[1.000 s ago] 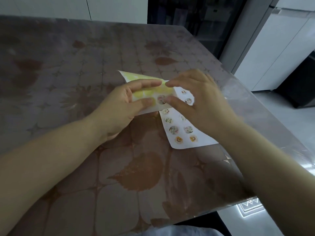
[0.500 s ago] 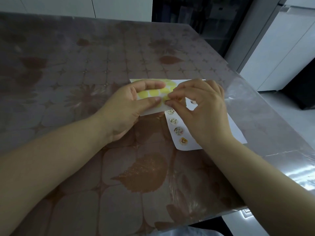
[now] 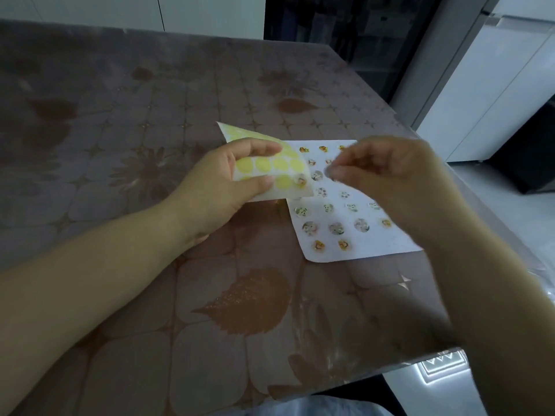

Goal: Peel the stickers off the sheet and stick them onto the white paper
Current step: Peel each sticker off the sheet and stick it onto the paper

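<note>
My left hand [image 3: 222,187] pinches the sticker sheet [image 3: 279,171] between thumb and fingers and holds it tilted above the table. The sheet shows yellow empty circles and one picture sticker at its right edge. My right hand [image 3: 387,178] hovers over the white paper [image 3: 399,238], thumb and forefinger pinched on a small round sticker [image 3: 330,172], which is blurred. The white paper lies flat on the table and carries several small round picture stickers in rows; my right hand hides its upper right part.
The table [image 3: 150,115] has a brown cloth with leaf and flower prints under a clear cover. Its right edge runs close behind the white paper, its front edge close to me. White cabinets [image 3: 495,85] and a dark gap stand beyond.
My right hand has pulled away from the sticker sheet to the right with a sticker pinched in its fingers. More of the white paper and its stickers now shows.
</note>
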Tool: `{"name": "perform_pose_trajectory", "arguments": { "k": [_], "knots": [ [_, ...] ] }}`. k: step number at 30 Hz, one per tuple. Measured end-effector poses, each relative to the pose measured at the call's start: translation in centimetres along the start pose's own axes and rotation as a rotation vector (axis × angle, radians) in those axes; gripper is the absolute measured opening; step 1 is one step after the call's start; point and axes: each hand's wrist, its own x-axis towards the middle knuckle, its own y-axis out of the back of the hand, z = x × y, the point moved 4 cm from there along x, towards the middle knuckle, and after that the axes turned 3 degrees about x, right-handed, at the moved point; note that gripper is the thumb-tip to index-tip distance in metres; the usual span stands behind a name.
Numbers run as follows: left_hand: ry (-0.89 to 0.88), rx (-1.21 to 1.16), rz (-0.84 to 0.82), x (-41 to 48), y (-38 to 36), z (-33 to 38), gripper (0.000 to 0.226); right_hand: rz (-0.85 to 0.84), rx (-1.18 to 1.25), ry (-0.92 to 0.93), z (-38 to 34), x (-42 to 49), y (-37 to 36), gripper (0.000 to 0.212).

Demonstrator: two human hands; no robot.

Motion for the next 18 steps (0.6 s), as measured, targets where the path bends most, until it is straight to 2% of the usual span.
{"name": "perform_pose_trajectory", "arguments": {
  "k": [3,5,8,13,18],
  "knots": [
    [-0.023,0.010,-0.006,0.1,0.0,-0.1,0.039,-0.213,-0.115,-0.220,1.9,-1.6,2.2,0.013],
    [-0.034,0.020,-0.015,0.2,-0.1,0.0,0.041,-0.302,-0.150,-0.327,3.2,-2.7,2.7,0.028],
    [-0.039,0.009,-0.021,0.1,-0.2,0.1,0.042,-0.296,-0.135,-0.407,4.3,-3.3,3.0,0.038],
    [-0.056,0.006,-0.022,0.0,0.0,0.1,0.042,-0.345,-0.193,-0.422,4.5,-2.9,2.5,0.032],
    [-0.060,-0.015,-0.033,0.1,0.1,0.0,0.040,-0.364,-0.266,-0.457,4.6,-2.4,2.3,0.035]
  ]
}}
